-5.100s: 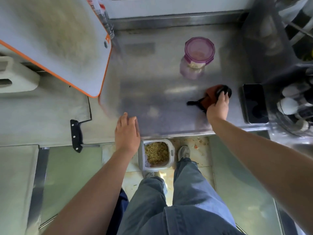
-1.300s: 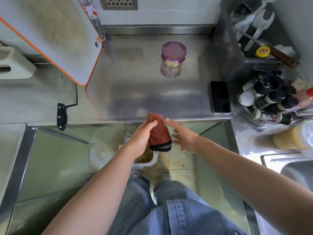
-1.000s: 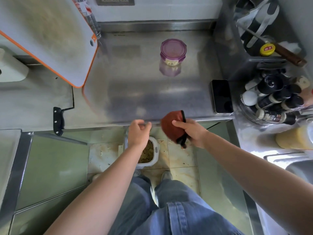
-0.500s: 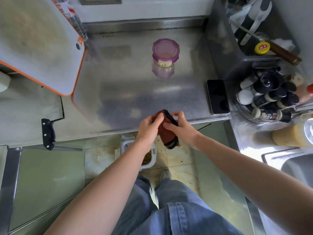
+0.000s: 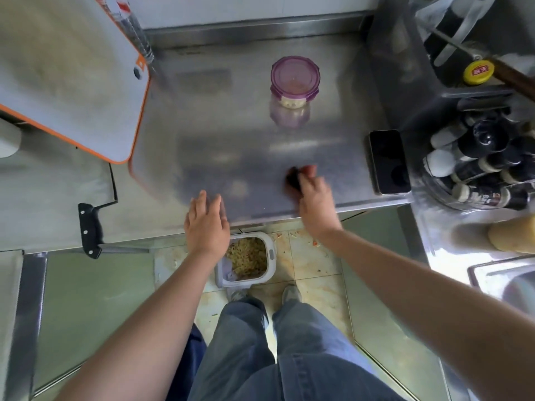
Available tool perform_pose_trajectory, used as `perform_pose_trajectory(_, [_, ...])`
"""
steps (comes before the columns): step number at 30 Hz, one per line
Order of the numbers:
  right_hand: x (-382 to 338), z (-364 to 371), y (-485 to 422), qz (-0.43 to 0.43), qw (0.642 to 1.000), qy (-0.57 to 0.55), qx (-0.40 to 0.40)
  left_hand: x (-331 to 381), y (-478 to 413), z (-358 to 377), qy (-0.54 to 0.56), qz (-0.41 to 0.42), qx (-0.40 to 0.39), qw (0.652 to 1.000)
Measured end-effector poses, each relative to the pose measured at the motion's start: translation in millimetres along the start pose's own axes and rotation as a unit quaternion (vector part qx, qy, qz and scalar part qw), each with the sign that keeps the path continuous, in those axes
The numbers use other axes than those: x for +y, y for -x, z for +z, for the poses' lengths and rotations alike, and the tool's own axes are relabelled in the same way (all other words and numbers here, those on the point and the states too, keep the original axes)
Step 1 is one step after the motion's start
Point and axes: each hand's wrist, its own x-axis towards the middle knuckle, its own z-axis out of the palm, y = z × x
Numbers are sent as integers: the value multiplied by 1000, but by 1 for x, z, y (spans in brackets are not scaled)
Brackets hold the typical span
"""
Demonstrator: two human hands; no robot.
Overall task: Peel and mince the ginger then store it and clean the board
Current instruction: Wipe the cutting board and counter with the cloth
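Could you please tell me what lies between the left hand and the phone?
In the head view, the right hand, gripping the red cloth, lies there; the rest is bare counter.

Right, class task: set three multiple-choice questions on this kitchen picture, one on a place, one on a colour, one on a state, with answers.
1. Where is the scrap bin?
A on the cutting board
B on the floor
C in the sink

2. What colour is the jar lid?
A purple
B green
C white

3. How is the left hand?
A gripping the knife
B fingers straight, holding nothing
C holding the phone

Answers:
1 B: it stands on the floor tiles, below the counter edge.
2 A: the lid is plainly purple.
3 B: its fingers lie flat at the counter edge, while the right hand holds the cloth.
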Motion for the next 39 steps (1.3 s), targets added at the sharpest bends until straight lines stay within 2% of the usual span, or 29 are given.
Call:
perform_pose_trajectory(2, [-23,13,18,-100,991,-41,-81,-3,-1,0,7,4,-8,1000])
perform_pose_trajectory(4, [-31,10,17,-138,976,-91,-144,-5,-1,-1,10,11,-4,1000])
perform_pose_trajectory(5, [-29,4,10,-141,975,-112,-132,-6,-1,-2,7,15,-1,1000])
perform_pose_trajectory(7, [-19,-10,-14,-115,983,-139,-29,-8,-2,-4,-3,26,10,1000])
perform_pose_trajectory(9, [-6,-24,-42,-37,989,-128,68,-10,-2,-5,-9,31,17,999])
perform_pose_trajectory(11, [3,-28,-64,46,993,-71,81,-11,-2,-5,-8,32,20,999])
perform_pose_trajectory(13, [4,-21,-73,58,997,-28,49,-13,-2,-4,-4,35,20,999])
perform_pose_trajectory(16, [-12,1,-59,-55,997,-46,-14,-17,-3,-4,7,44,19,999])
perform_pose_trajectory(20, [-30,26,-13,-201,969,-50,-137,-22,-3,-6,42,58,19,997])
perform_pose_trajectory(24, [-29,24,23,-275,928,-34,-248,-24,4,-8,17,40,27,999])
perform_pose_trajectory(26, [-23,16,35,-274,920,-29,-278,-24,9,-7,16,22,28,999])
perform_pose_trajectory(27, [-20,11,38,-248,934,-54,-252,-24,12,-7,16,19,30,999])
perform_pose_trajectory(30, [-12,-3,31,-141,973,-159,-90,-24,21,-3,11,16,29,999])
perform_pose_trajectory(32, [-6,-4,17,-76,987,-139,5,-24,28,-1,23,5,34,999])
perform_pose_trajectory(34, [-6,2,11,-40,995,-85,37,-24,33,0,27,1,37,999])
perform_pose_trajectory(36, [-16,12,21,-99,992,-67,-42,-25,37,2,28,-8,31,999])
perform_pose_trajectory(38, [-32,18,37,-172,965,-82,-181,-28,39,2,41,-22,27,999])
perform_pose_trajectory(39, [-38,18,42,-192,952,-82,-224,-29,41,1,45,-25,27,998])
